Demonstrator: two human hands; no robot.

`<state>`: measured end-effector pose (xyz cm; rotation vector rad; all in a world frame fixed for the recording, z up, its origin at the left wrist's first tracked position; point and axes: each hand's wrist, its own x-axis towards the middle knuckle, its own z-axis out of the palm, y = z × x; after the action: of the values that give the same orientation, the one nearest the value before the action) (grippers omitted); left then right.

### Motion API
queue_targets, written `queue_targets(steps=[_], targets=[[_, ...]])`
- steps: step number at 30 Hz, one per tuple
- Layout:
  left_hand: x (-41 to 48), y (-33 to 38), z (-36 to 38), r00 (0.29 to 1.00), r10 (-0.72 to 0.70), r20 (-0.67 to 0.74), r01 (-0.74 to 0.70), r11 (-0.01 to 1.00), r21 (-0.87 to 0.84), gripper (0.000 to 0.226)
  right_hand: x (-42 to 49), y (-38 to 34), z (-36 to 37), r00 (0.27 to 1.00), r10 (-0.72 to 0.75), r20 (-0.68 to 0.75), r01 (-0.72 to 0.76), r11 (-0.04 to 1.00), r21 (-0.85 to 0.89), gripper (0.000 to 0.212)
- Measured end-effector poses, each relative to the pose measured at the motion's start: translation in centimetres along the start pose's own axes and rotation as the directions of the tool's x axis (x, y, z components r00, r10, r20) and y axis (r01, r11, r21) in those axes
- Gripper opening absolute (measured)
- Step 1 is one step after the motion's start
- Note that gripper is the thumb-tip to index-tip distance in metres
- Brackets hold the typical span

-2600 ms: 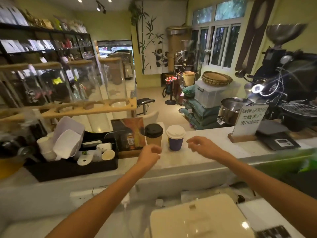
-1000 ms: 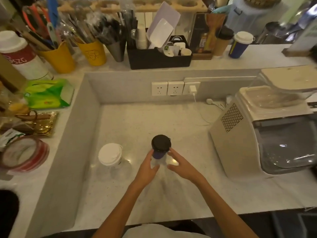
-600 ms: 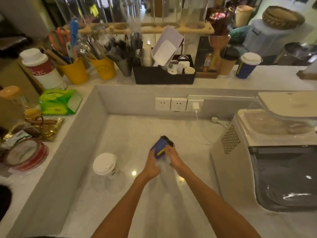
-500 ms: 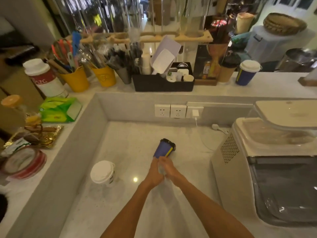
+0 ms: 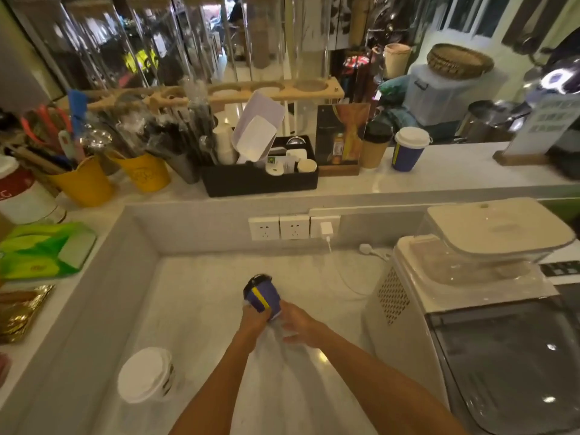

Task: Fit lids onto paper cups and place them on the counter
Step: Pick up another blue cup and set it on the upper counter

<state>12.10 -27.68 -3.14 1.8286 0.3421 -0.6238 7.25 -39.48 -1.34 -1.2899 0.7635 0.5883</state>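
Note:
A blue paper cup (image 5: 262,296) with a yellow stripe and a black lid is tilted away from me above the lower worktop. My left hand (image 5: 255,318) grips its base from the left. My right hand (image 5: 298,321) touches its base from the right, fingers partly spread. A white-lidded cup (image 5: 145,374) stands on the lower worktop at the left. On the raised counter (image 5: 439,174) stand a brown cup with a black lid (image 5: 375,148) and a blue cup with a white lid (image 5: 409,148).
A white machine (image 5: 464,296) fills the right side of the lower worktop. A black organiser (image 5: 259,180) with scoops, yellow tubs of utensils (image 5: 83,182), wall sockets (image 5: 279,227) and a green packet (image 5: 44,249) sit behind and to the left.
Both hands took the black-lidded blue cup off the lower worktop and tipped it on its side. Its lid, which pointed up and right, now points up and left.

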Motion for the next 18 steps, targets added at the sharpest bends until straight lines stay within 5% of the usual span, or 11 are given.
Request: queue_targets(steps=[5, 9, 13, 18], targets=[[1.8, -0.1, 0.5, 0.992, -0.125, 0.022, 0.127, 0.967, -0.222, 0.055, 0.8, -4.1, 0.4, 0.997, -0.050, -0.056, 0.017, 0.879, -0.477, 0.057], [2.8, 0.7, 0.7, 0.986, -0.162, -0.049, 0.147, 0.961, -0.234, 0.053, 1.0, -6.4, 0.9, 0.997, -0.071, -0.036, 0.036, 0.812, -0.583, 0.063], [1.8, 4.7, -0.9, 0.998, -0.015, -0.057, 0.001, 0.970, -0.241, 0.029, 0.3, -10.7, 1.2, 0.997, -0.066, 0.039, 0.077, 0.819, -0.568, 0.063], [-1.4, 16.0, -4.0, 0.943, 0.270, -0.196, -0.309, 0.928, -0.210, 0.065, -4.8, -23.2, 1.1, 0.954, -0.233, 0.189, 0.300, 0.758, -0.579, 0.064]])
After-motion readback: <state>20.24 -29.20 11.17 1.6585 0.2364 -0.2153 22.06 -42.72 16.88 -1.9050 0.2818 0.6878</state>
